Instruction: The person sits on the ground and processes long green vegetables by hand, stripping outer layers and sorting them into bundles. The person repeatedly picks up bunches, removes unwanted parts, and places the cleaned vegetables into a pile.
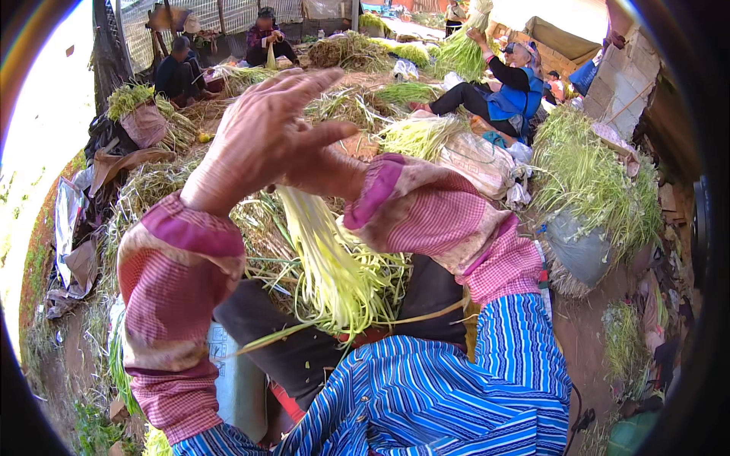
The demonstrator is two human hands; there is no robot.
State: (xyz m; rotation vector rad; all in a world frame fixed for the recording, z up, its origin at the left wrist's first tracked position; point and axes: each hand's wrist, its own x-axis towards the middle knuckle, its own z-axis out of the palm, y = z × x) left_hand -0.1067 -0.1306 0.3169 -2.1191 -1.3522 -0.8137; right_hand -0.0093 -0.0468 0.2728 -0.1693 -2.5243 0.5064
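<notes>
My left hand (256, 137) is raised in front of my chest, slightly blurred, its fingers stretched out and the thumb apart. It crosses in front of my right hand (331, 171) and hides that hand's fingers. Below my right hand hangs a bunch of pale yellow-green leafy stalks (319, 245), resembling blanched chives. Its upper end meets the right hand's grip, and its loose leaf ends spread between my dark-trousered knees. A yellowish dry stalk (279, 336) lies across my lap. Pink checked sleeve covers reach both wrists.
Straw heaps (262, 228) lie before me. Beyond them, a white woven sack (479, 162) lies beside pale stalks. A seated person in a blue vest (522, 102) lifts a green bunch (465, 51). Two more people sit at back left. A large green pile (593, 176) stands at right.
</notes>
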